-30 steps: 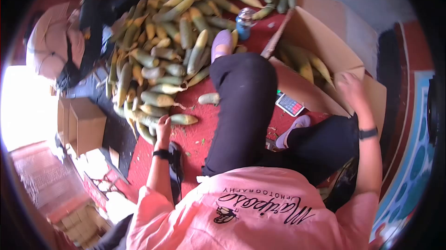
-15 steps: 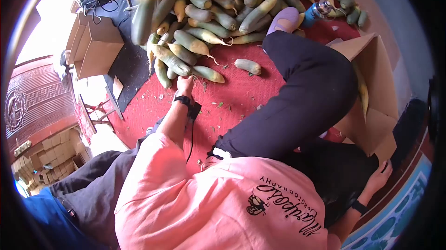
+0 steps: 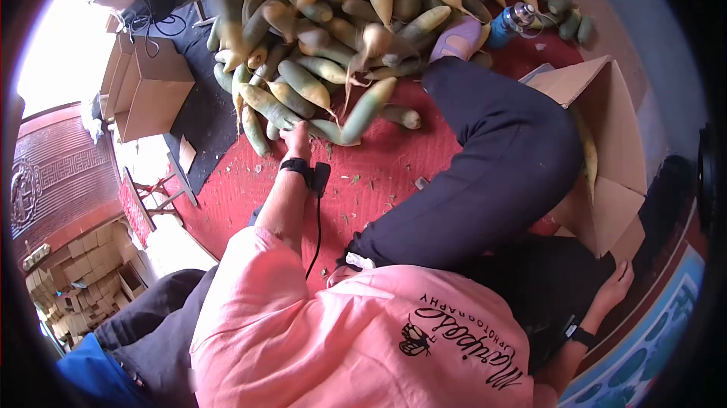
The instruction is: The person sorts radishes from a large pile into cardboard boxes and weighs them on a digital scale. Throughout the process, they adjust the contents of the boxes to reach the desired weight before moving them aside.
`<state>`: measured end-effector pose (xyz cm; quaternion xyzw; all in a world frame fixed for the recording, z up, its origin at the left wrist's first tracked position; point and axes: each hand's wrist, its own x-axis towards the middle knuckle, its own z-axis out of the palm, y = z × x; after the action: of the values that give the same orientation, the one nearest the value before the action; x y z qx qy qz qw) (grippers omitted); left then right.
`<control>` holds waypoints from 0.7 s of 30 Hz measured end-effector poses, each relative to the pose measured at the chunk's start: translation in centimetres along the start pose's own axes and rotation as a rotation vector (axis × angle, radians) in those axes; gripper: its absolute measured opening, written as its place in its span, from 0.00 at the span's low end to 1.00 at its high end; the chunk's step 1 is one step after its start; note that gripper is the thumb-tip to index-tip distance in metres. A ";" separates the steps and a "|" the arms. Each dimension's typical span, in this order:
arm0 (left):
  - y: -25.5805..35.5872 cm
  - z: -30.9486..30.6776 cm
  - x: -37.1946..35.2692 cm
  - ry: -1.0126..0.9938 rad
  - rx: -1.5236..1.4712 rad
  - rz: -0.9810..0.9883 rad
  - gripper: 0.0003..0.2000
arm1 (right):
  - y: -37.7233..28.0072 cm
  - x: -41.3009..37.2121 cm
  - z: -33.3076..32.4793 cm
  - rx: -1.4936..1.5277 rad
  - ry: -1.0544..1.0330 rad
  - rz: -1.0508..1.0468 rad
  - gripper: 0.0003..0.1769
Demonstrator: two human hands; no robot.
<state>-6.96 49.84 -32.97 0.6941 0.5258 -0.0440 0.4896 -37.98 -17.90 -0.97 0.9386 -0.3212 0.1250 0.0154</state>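
My left hand point(image 3: 296, 137) is closed around the near end of a green radish point(image 3: 266, 105) at the front of the pile. Just to its right, another green radish point(image 3: 368, 111) stands slanted, partly covering a short one point(image 3: 400, 116). My right hand point(image 3: 619, 284) holds the lower corner of an open cardboard box point(image 3: 625, 150), fingertips at the flap; part of its grip is hidden. Inside that box a yellowish-green radish point(image 3: 588, 154) shows. Several radishes point(image 3: 307, 78) are heaped beyond my left hand, and a few look blurred.
A blue bottle point(image 3: 506, 28) stands by my purple shoe point(image 3: 458, 38). Another cardboard box point(image 3: 155, 90) is at the left, near a small folding stool point(image 3: 144, 200). Red matting point(image 3: 333, 188) covers the floor. Another person's dark-trousered leg point(image 3: 163, 309) is at lower left.
Radishes in the pile have shifted, some blurred by motion. A slanted radish now stands in front of the short loose one. My hands keep nearly the same places; the view has moved slightly.
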 end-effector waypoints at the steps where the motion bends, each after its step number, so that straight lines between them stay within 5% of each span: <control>1: -0.5 0.5 0.4 0.020 0.063 -0.024 0.40 | 0.0 0.1 -0.1 -0.005 -0.009 0.004 0.16; 8: -5.8 5.2 -0.6 -0.200 0.139 0.208 0.38 | 0.5 -0.2 0.3 0.046 0.000 0.012 0.16; 12: 1.3 5.1 -11.2 -0.381 0.225 0.254 0.37 | 0.8 -0.3 0.2 0.019 -0.005 0.000 0.16; 17: 0.3 7.4 -7.1 -0.357 0.317 0.362 0.36 | 0.7 -0.3 0.2 -0.002 -0.021 0.015 0.17; 21: 1.6 6.9 -4.2 -0.296 0.268 0.204 0.34 | 0.3 -0.3 0.1 0.028 -0.018 0.049 0.17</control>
<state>-4.50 42.03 -33.13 0.7885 0.3650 -0.1650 0.4668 -38.34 -17.96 -1.18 0.9316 -0.3425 0.1213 -0.0040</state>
